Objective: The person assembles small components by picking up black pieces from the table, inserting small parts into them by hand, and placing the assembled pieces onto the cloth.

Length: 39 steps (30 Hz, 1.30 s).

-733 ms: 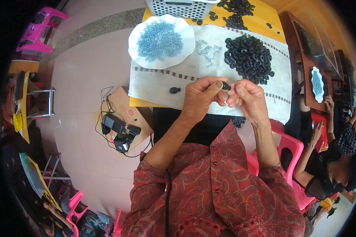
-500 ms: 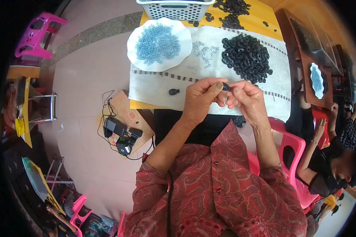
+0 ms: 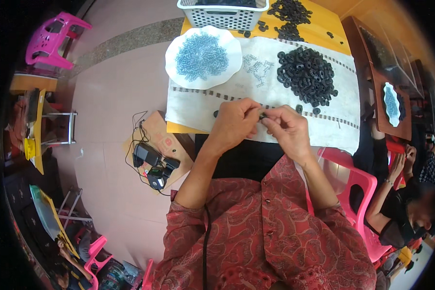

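My left hand (image 3: 233,123) and my right hand (image 3: 291,129) meet above the near part of the white cloth. Their fingertips pinch a small black plastic piece (image 3: 262,116) between them, mostly covered by the fingers. Another black piece (image 3: 216,114) lies just left of my left hand, partly hidden by it. Beyond my right hand is a heap of black plastic pieces (image 3: 307,76), with a loose one (image 3: 316,111) nearer to me. A scalloped white plate (image 3: 175,77) holds many small metal springs (image 3: 201,55). More springs (image 3: 258,67) are scattered on the cloth beside it.
The white cloth (image 3: 193,108) covers much of a yellow table (image 3: 326,39). At its far edge stands a white perforated basket (image 3: 222,19), near more black pieces (image 3: 290,12). A cardboard box (image 3: 171,145) with cables is on the floor at left. At right, a person sits on a pink chair (image 3: 357,179).
Both hands have shifted slightly left and down, drawing together over the black piece. The right fingers are more curled. The whole view has shifted a little, so table things appear lower and further right.
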Tool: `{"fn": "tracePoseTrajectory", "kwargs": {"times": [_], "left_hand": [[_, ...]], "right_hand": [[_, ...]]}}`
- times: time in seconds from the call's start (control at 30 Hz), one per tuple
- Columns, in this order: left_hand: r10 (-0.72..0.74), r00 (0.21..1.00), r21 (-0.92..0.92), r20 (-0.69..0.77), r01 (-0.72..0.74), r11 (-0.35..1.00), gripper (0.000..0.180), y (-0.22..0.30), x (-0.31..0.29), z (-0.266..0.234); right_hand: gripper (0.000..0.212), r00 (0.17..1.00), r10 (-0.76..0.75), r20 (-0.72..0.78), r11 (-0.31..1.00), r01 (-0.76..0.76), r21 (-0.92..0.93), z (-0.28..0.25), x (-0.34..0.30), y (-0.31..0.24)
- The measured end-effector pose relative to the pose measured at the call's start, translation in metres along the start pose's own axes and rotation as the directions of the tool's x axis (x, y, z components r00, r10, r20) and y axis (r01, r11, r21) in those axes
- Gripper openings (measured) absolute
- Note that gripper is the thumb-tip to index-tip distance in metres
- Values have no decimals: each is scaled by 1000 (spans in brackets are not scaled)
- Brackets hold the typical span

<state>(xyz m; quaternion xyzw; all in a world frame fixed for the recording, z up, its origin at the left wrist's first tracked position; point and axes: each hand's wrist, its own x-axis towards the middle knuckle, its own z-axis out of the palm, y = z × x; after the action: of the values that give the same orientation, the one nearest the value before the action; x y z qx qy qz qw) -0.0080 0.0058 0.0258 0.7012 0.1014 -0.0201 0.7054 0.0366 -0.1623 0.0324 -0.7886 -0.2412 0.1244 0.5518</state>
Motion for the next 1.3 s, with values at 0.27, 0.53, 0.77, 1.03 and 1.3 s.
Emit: {"fn": "tracePoseTrajectory", "kwargs": {"times": [0.27, 0.53, 0.77, 1.03, 1.3], "left_hand": [[413, 897, 625, -159, -233, 745, 13, -1, 6, -3], [480, 868, 737, -129, -240, 632, 13, -1, 38, 2], [393, 918, 851, -52, -166, 499, 16, -2, 55, 17], [453, 887, 761, -86, -234, 605, 11, -12, 57, 15], [223, 974, 260, 44, -227, 939, 10, -1, 32, 24]], "right_hand": [[15, 950, -307, 60, 909, 311, -277, 23, 13, 8], [16, 925, -379, -13, 869, 351, -349, 29, 7, 9], [18, 893, -439, -104, 853, 377, -361, 11, -10, 16], [19, 911, -376, -172, 897, 311, -314, 0, -11, 21], [25, 945, -215, -247, 969, 176, -171, -13, 0, 17]]}}
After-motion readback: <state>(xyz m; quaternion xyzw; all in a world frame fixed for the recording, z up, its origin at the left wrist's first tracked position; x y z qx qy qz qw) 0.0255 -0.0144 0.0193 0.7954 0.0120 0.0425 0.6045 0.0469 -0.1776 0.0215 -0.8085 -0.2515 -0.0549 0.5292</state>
